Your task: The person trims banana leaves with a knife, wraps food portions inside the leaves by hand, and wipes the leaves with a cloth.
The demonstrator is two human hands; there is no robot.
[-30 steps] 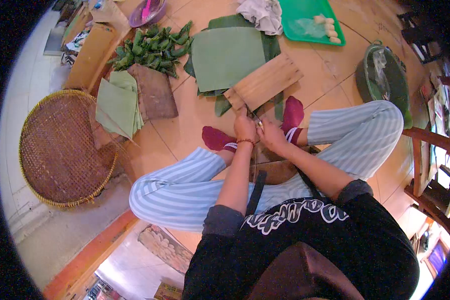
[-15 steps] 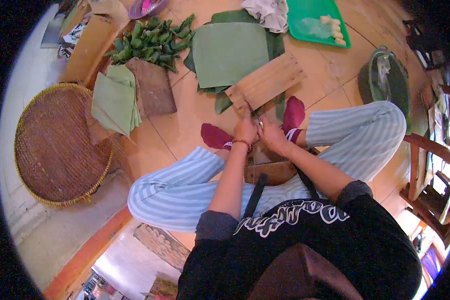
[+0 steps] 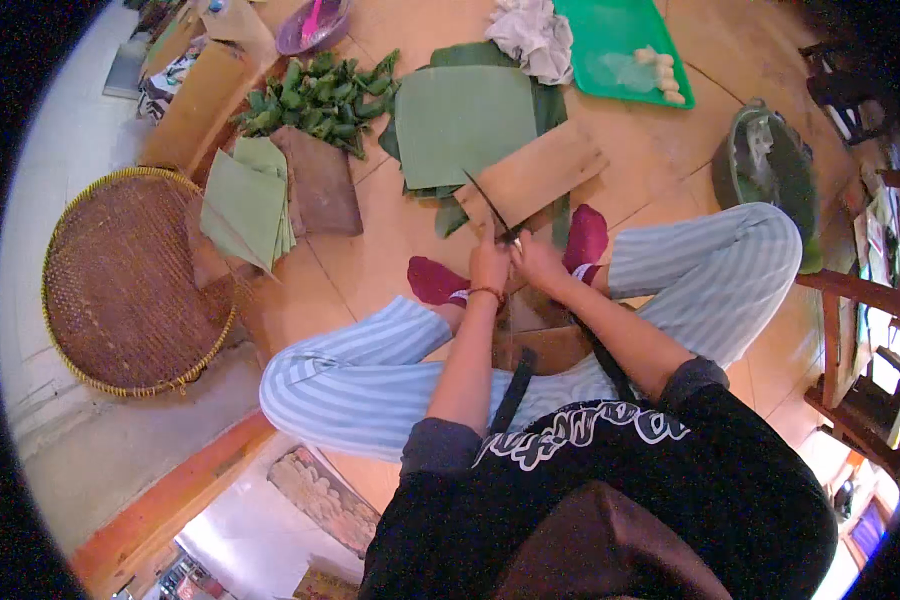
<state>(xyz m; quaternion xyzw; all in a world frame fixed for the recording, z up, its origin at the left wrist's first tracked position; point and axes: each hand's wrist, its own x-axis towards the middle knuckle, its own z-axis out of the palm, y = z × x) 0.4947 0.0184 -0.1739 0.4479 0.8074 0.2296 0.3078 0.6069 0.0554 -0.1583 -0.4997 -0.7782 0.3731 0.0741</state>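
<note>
A dark knife [image 3: 488, 197] points up and left over the near left end of the wooden board [image 3: 535, 175]. My right hand [image 3: 538, 262] is closed on its handle. Beside it, my left hand [image 3: 488, 262] is closed at the near edge of the board, close to the blade; what its fingers hold, if anything, is too small to make out. Just beyond the board lies a stack of green leaf sheets [image 3: 465, 125], with darker leaves under it.
Left are a round woven tray [image 3: 130, 285], cut leaf sheets [image 3: 245, 203], a brown board [image 3: 322, 180] and a heap of green leaf bundles [image 3: 320, 105]. Beyond are a cloth [image 3: 532, 38] and a green tray [image 3: 610, 45] with pale pieces; right, a dark green tub [image 3: 770, 165].
The knife blade now shows over the board, swung up and left from between my hands. My hands stay close together in nearly the same place. The view has shifted slightly.
</note>
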